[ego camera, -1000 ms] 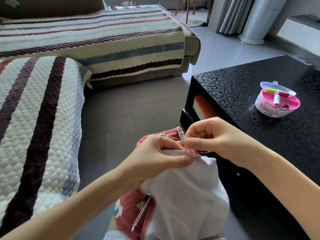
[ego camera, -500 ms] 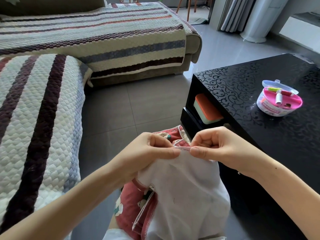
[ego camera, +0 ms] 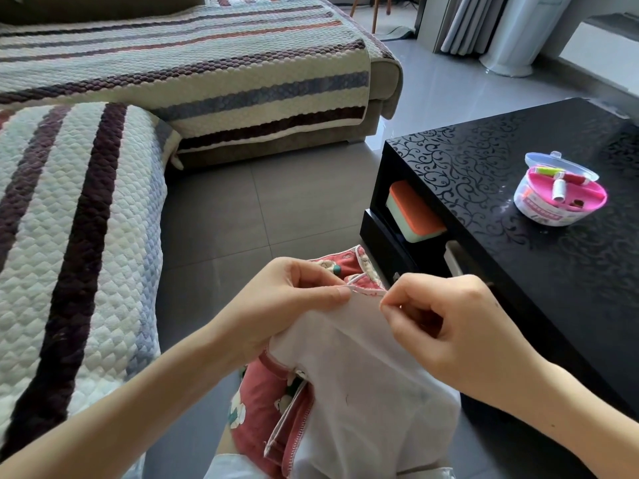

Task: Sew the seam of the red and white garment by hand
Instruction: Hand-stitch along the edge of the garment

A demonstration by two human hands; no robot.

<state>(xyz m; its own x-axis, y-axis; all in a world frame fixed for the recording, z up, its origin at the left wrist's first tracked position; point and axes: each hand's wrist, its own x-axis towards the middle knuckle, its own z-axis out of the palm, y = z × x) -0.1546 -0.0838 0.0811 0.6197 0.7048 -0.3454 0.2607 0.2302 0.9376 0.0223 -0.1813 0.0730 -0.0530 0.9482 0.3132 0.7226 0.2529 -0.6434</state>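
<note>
Seam (ego camera: 367, 291) runs left-right, left hand (ego camera: 287, 305) to right hand (ego camera: 460, 326); both hands' fingers (ego camera: 397, 292) pinch garment (ego camera: 363, 392) edge.

Sewing kit tub (ego camera: 556, 202) label print too blurred; nothing legible.

Garment (ego camera: 366, 392) lower end beyond view's bottom edge.

Both bare forearms reached in from below. The left hand (ego camera: 287, 300) pinched the garment (ego camera: 363, 382) at its edge; the right hand (ego camera: 460, 326) (fingers curled, thumb against forefinger) pinched just beside it.
</note>
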